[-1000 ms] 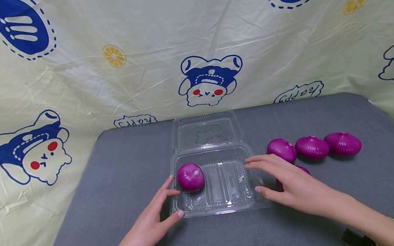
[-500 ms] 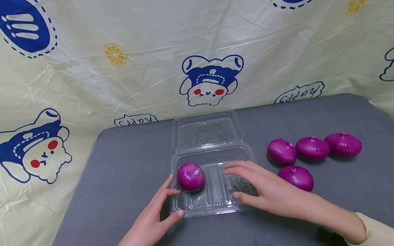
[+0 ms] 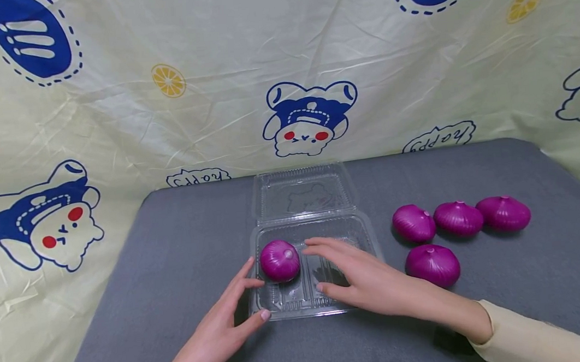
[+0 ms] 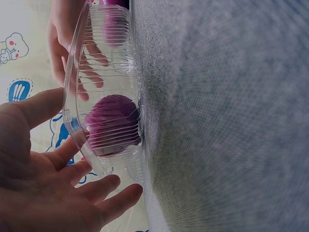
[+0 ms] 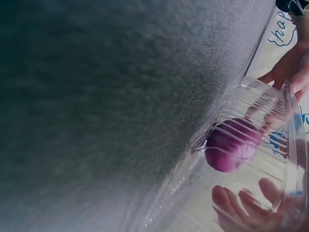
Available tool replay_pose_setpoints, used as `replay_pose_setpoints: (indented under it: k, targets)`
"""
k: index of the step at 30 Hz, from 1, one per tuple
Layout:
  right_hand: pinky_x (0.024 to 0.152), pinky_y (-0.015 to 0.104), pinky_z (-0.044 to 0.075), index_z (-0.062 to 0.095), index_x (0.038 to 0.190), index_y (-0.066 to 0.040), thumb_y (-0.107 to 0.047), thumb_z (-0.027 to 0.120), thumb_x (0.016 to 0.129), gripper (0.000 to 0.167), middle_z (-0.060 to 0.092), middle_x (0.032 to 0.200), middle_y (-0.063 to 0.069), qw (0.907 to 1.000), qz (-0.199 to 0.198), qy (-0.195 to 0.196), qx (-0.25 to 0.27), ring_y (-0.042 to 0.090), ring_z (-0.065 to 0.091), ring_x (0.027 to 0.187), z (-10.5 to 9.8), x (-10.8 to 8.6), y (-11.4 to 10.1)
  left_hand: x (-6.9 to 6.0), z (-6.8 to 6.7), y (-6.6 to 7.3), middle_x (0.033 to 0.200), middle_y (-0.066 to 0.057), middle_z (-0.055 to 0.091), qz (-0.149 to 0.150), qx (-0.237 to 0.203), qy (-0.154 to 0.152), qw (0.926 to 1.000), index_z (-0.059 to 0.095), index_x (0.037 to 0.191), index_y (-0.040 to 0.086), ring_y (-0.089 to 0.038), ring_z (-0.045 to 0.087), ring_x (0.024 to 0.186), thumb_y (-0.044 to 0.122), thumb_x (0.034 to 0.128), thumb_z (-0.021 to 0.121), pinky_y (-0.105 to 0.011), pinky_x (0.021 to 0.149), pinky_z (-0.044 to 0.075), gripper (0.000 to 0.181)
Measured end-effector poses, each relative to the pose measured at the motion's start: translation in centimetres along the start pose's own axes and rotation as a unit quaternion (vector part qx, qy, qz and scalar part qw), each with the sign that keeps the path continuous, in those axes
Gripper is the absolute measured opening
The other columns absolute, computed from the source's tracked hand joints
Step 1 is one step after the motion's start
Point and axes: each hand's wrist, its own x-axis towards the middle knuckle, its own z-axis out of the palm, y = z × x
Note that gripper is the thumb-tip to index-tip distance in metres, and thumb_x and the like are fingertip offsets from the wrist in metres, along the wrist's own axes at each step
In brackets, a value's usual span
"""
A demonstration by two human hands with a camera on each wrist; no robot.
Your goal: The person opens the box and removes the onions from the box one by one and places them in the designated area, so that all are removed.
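Note:
A purple onion (image 3: 280, 261) sits at the left end of a clear plastic clamshell box (image 3: 321, 313), whose lid (image 3: 304, 194) lies folded back. At the box's left edge is my left hand (image 3: 219, 327), thumb and fingers spread; in the left wrist view its thumb meets the rim. My right hand (image 3: 361, 278) reaches over the box's right half, its fingers loosely bent and holding nothing. Those fingertips are close to the onion but apart from it. Through the clear wall, the right wrist view shows the same onion (image 5: 232, 145).
Right of the box, three onions stand in a row: a left one (image 3: 413, 223), a middle one (image 3: 458, 219) and a right one (image 3: 503, 213). A nearer onion (image 3: 433, 265) lies by my right forearm. Grey cloth (image 3: 184, 235) covers the table; a printed curtain (image 3: 217, 113) hangs behind.
My right hand has moved left, from the box's right edge to over its inside, uncovering the nearer onion. My left hand, the box and the onions have stayed in place.

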Motion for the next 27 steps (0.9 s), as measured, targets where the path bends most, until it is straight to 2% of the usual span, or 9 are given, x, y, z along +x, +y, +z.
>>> replay_pose_setpoints:
  k: [4,10,14,22,27]
  targets:
    - [0.104,0.053,0.039,0.046,0.145,-0.027,-0.035,0.07,0.09,0.061,0.036,0.152,-0.013,0.9999,0.004,-0.007,0.009,0.011,0.034,0.138,0.4,1.0,-0.2,0.1,0.0,0.1,0.157,0.025,0.019,-0.003,0.001,-0.003,1.0,0.055,0.126,0.032,-0.015,0.025,0.144,0.035,0.0898,0.072,-0.055,0.109,0.03,0.04]
    - [0.103,0.057,0.039,0.043,0.147,-0.027,-0.034,0.07,0.09,0.063,0.037,0.152,-0.008,0.9991,0.004,-0.026,0.034,0.018,0.038,0.137,1.2,2.2,-0.2,0.2,-0.1,0.2,0.159,0.02,0.018,-0.016,-0.007,-0.018,0.9997,0.055,0.127,0.031,-0.021,0.022,0.145,0.038,0.0899,0.071,-0.063,0.108,0.027,0.041]
    - [0.101,0.055,0.041,0.038,0.151,-0.029,-0.036,0.069,0.09,0.069,0.034,0.154,-0.007,0.9985,0.003,-0.036,0.042,0.019,0.04,0.135,1.5,3.0,-0.2,0.2,-0.1,0.1,0.159,0.02,0.018,-0.012,-0.008,-0.019,0.9997,0.055,0.128,0.03,-0.02,0.022,0.145,0.037,0.0901,0.071,-0.063,0.108,0.026,0.042]
    - [0.097,0.046,0.046,0.028,0.155,-0.026,-0.041,0.073,0.086,0.083,0.032,0.154,-0.005,0.9967,0.007,-0.05,0.063,0.017,0.048,0.128,1.8,4.6,-0.1,0.1,-0.1,0.0,0.159,0.021,0.018,-0.002,-0.015,-0.014,0.9998,0.055,0.128,0.029,-0.018,0.021,0.145,0.032,0.0907,0.072,-0.06,0.11,0.026,0.041]
    - [0.093,0.047,0.048,0.027,0.155,-0.028,-0.043,0.076,0.084,0.087,0.035,0.153,-0.003,0.9966,0.019,-0.063,0.051,0.017,0.052,0.122,2.1,5.5,-0.2,0.2,-0.1,0.0,0.159,0.021,0.018,-0.004,-0.018,-0.017,0.9997,0.055,0.128,0.029,-0.018,0.021,0.145,0.033,0.0907,0.072,-0.061,0.109,0.025,0.041]
